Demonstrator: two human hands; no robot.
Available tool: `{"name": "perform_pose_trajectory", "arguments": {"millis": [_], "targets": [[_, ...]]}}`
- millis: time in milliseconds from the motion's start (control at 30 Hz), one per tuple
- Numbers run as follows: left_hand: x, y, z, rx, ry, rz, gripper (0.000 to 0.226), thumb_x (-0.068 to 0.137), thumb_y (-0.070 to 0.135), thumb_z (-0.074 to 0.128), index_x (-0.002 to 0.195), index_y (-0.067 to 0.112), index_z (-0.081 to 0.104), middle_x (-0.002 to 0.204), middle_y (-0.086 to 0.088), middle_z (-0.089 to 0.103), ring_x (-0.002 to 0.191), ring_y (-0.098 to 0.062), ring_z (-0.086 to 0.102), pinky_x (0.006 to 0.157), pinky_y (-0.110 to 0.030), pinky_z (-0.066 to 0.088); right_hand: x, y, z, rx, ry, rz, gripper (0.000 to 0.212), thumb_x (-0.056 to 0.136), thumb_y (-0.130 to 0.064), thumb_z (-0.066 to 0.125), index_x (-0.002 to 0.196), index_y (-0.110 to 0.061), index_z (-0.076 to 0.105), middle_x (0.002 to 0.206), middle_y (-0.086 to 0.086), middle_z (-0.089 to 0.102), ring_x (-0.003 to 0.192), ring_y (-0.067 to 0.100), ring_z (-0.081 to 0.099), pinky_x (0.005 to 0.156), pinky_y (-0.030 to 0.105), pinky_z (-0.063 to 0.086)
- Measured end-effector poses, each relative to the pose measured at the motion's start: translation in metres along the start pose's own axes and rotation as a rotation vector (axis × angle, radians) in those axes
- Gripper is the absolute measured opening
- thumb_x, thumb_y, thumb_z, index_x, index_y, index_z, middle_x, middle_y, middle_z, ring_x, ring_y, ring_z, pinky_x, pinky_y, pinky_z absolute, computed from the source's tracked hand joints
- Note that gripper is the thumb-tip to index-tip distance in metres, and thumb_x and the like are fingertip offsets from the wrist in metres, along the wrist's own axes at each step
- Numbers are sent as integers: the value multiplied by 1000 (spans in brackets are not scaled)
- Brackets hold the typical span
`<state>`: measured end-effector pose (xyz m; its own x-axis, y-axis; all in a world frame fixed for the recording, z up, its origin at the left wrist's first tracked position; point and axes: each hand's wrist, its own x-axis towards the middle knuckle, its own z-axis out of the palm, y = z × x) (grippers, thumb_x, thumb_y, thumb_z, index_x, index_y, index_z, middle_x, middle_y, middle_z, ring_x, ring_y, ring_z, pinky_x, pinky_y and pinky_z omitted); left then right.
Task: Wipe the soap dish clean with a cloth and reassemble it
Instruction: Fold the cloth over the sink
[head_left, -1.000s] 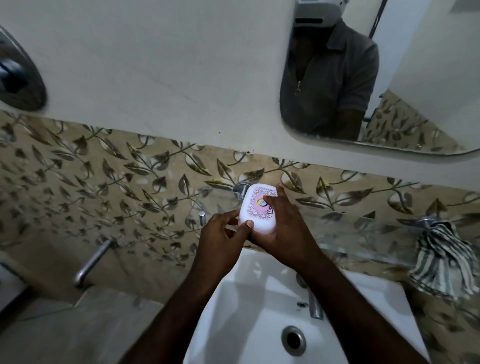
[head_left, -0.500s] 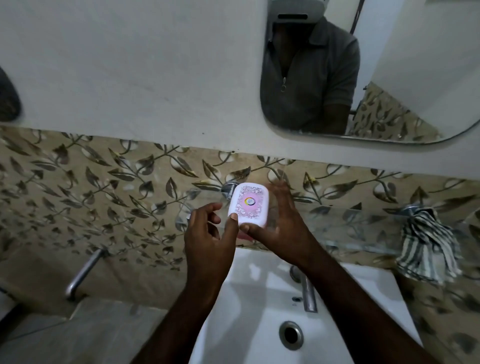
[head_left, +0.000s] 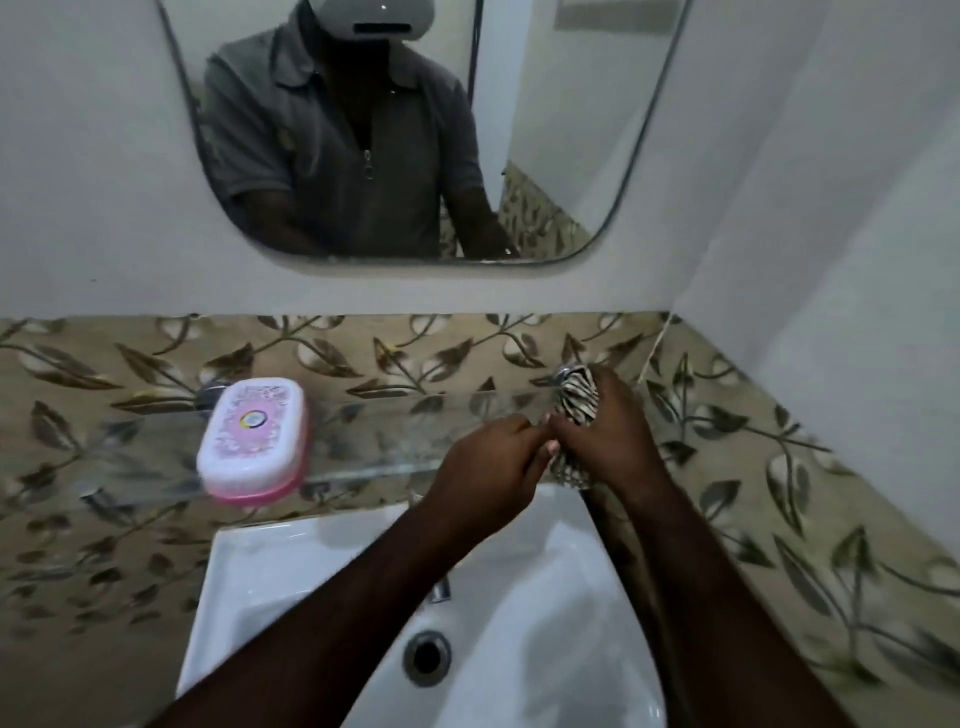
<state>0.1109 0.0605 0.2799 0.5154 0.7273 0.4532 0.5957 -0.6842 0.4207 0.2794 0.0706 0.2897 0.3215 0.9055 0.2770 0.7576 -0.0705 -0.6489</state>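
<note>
Both your hands are now off the soap dish (head_left: 254, 441) they were holding a moment ago and are working over at the striped cloth (head_left: 576, 397) on the right. You are leaving the soap dish lying on the glass shelf (head_left: 363, 460) at the left, above the sink (head_left: 249, 571), with its white patterned lid sitting on its pink base, well apart from both hands. Your right hand (head_left: 610, 436) is wrapping its fingers around the bunched cloth and gripping it just below the metal fitting (head_left: 562, 372) on the leaf-patterned wall. Your left hand (head_left: 488, 467) is curling its fingers right against the cloth and your right thumb, but whether it is pinching the fabric is not clear. Your forearms are crossing over the sink and partly hiding the tap (head_left: 440, 590).
</note>
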Motion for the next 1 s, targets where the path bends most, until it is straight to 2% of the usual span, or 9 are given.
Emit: {"name": "perform_pose_trajectory", "arguments": {"millis": [100, 200, 300, 400, 467, 633, 767, 900, 1000], "targets": [[9, 4, 13, 16, 22, -14, 31, 96, 37, 46, 111, 19, 66, 101, -4, 66, 94, -25, 61, 73, -37, 49, -4, 7, 0, 41, 93, -8, 36, 77, -25, 73, 109, -13, 61, 100, 8, 71, 93, 28, 66, 70, 27, 44], [8, 9, 14, -78, 56, -97, 31, 93, 34, 55, 119, 20, 64, 104, -2, 68, 91, -19, 63, 76, -32, 49, -14, 5, -11, 242, 189, -6, 20, 82, -22, 73, 98, -15, 64, 86, -3, 70, 81, 20, 68, 68, 30, 50], [7, 21, 3, -533, 90, -295, 37, 89, 36, 65, 123, 24, 59, 103, 4, 69, 88, -9, 66, 74, -23, 54, -35, -1, -28, 737, 72, 61, 22, 86, -15, 70, 105, -14, 60, 94, 4, 74, 87, 21, 71, 78, 39, 57], [4, 32, -5, -1134, -72, -553, 33, 89, 36, 66, 116, 18, 61, 104, 1, 73, 95, -15, 70, 78, -26, 56, -59, -6, -41, 1174, -168, 147, 23, 88, -13, 60, 111, -8, 59, 100, 15, 73, 88, 27, 72, 77, 40, 58], [-2, 38, 0, -1273, -162, -579, 22, 92, 26, 62, 106, 10, 67, 97, -4, 75, 89, -17, 71, 75, -28, 56, -68, 1, -40, 1120, -188, 155, 20, 91, -13, 56, 110, -7, 61, 101, 19, 72, 89, 30, 71, 77, 42, 57], [-16, 46, 21, -1273, -11, -618, 18, 89, 4, 64, 106, 4, 63, 102, -11, 75, 93, -23, 71, 82, -38, 58, -80, 28, -34, 842, -91, 120, 17, 100, -17, 51, 111, -19, 65, 105, 13, 72, 99, 34, 69, 89, 57, 53], [-22, 52, 36, -1187, -54, -595, 16, 91, 7, 62, 108, 11, 62, 104, -6, 74, 98, -17, 71, 81, -30, 57, -94, 38, -38, 912, -167, 239, 17, 98, -28, 54, 110, -21, 63, 105, 16, 71, 101, 42, 66, 87, 63, 51], [-29, 52, 51, -1217, -66, -686, 22, 93, 18, 62, 113, 11, 61, 99, -8, 75, 90, -17, 72, 78, -33, 57, -103, 46, -40, 925, -149, 306, 35, 83, -50, 65, 102, -20, 66, 99, 39, 60, 83, 67, 54, 63, 79, 39], [-34, 51, 64, -1117, -36, -761, 26, 88, 29, 68, 110, 16, 62, 98, -17, 72, 87, -20, 70, 81, -41, 55, -109, 53, -39, 980, -109, 361, 38, 81, -48, 69, 100, -15, 67, 100, 39, 60, 80, 52, 58, 64, 78, 39]]}}
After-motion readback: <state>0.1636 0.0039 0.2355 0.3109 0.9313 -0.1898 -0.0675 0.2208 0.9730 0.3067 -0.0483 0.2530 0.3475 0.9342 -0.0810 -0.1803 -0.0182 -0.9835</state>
